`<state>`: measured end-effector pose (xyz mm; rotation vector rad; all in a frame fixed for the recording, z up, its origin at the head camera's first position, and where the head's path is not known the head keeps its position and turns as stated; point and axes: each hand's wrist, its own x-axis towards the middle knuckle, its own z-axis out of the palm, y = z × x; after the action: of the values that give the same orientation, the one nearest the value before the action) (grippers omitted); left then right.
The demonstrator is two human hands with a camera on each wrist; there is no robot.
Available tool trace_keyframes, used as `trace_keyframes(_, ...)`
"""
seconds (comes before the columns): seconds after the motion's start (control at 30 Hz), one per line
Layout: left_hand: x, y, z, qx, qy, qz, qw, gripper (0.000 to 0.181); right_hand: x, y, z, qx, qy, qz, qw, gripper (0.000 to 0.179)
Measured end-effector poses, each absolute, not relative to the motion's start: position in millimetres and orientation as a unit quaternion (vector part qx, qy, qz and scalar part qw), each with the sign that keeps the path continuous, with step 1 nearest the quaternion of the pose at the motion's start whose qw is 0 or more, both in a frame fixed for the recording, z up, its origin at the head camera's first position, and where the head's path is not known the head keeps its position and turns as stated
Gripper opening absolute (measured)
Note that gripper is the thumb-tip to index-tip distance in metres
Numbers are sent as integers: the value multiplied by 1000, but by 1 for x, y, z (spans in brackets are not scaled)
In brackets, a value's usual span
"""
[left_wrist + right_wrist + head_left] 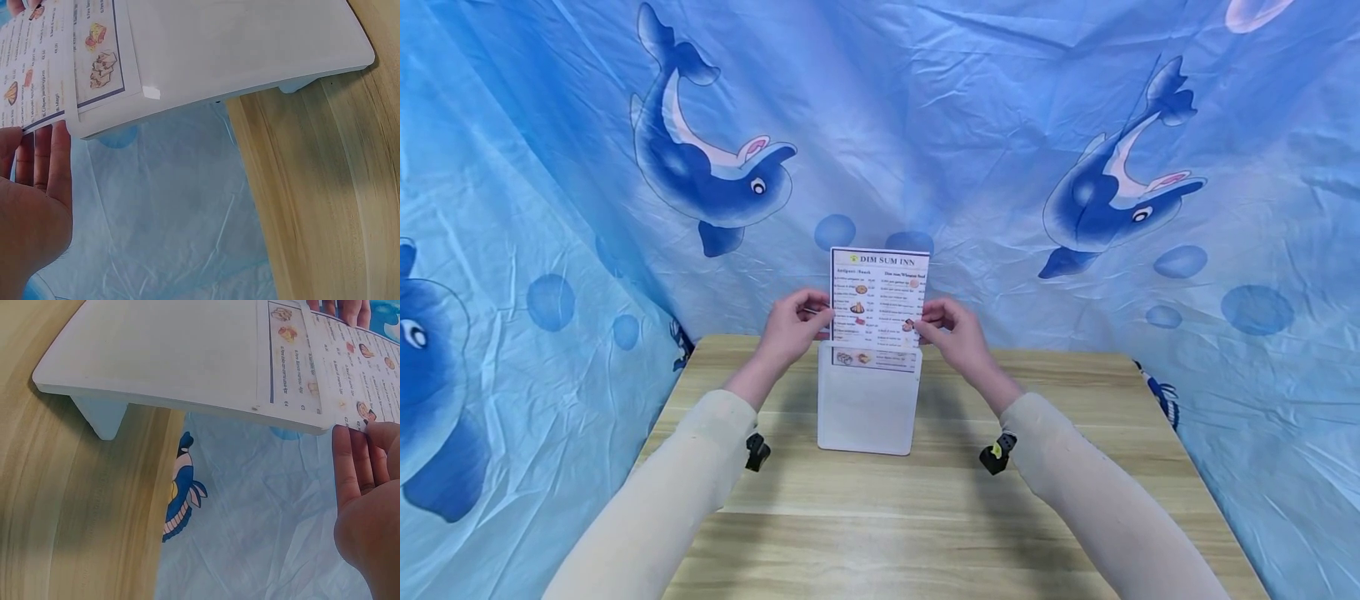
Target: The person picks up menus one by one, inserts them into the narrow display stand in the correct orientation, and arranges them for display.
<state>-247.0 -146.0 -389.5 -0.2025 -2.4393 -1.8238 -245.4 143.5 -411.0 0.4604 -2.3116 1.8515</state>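
A printed menu sheet (pixel 880 292) headed "DIM SUM INN" stands partly inside a white upright holder (pixel 868 412) with a clear front. Its lower strip shows through the holder's top, while most of the sheet sticks out above. My left hand (pixel 797 325) pinches the menu's left edge between thumb and fingers, just above the holder's rim. On the opposite side my right hand (pixel 951 329) pinches the right edge at about the same height. Both wrist views show thumbs over the printed face and fingers behind it.
The holder stands on a light wooden table (pixel 820 533), toward its far edge, propped by a foot (pixel 103 415) behind. A blue curtain (pixel 880 150) printed with dolphins hangs behind and on both sides. Each wrist wears a small black camera (pixel 997 454).
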Motion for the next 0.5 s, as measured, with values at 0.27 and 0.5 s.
trace_keyframes(0.27, -249, -145, -389, -65, -800, -595, 48, 23, -250, 148, -404, 154, -758, 629, 77, 25)
trace_keyframes(0.5, -247, -145, -387, -65, -799, -596, 47, 23, -257, 149, -386, 158, -742, 645, 92, 27)
